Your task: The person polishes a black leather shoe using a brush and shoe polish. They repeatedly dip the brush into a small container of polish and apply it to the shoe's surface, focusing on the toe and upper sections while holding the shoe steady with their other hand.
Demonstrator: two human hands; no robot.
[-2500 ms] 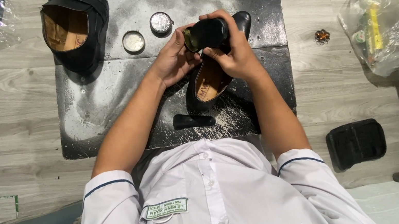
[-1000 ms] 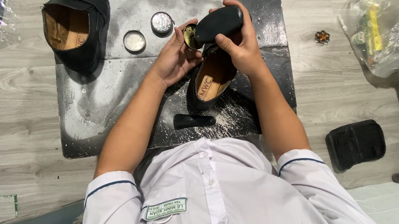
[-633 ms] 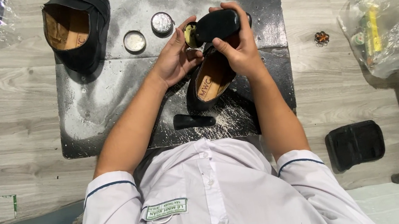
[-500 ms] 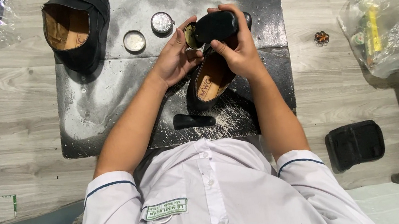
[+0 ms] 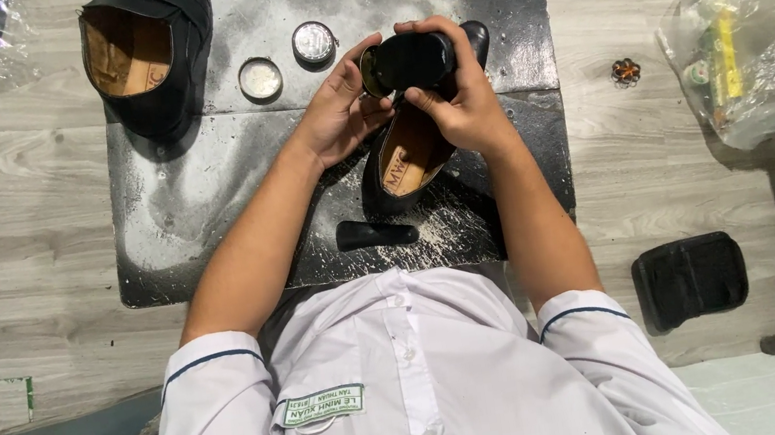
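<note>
Nearest the body, a small black cylinder is lying crosswise on the dark mat, close to the mat's near edge and touched by neither hand.

Just beyond it, the black shoe is sitting near the mat's middle, its heel and tan insole toward the person, its long axis running away toward the far edge and leaning a little to the right. Its toe is poking out past the fingers near the mat's far right.

Both hands are meeting over the front of that shoe. The right hand is wrapping over a dark rounded object (possibly a brush or pad; cannot tell which) pressed at the toe. The left hand is pinching the same object's left end with its fingertips. Both are closed on it, almost touching each other.

Farther off, two small round tins are sitting side by side left of the hands. At the mat's far left corner, a second black shoe is resting, opening up.
</note>
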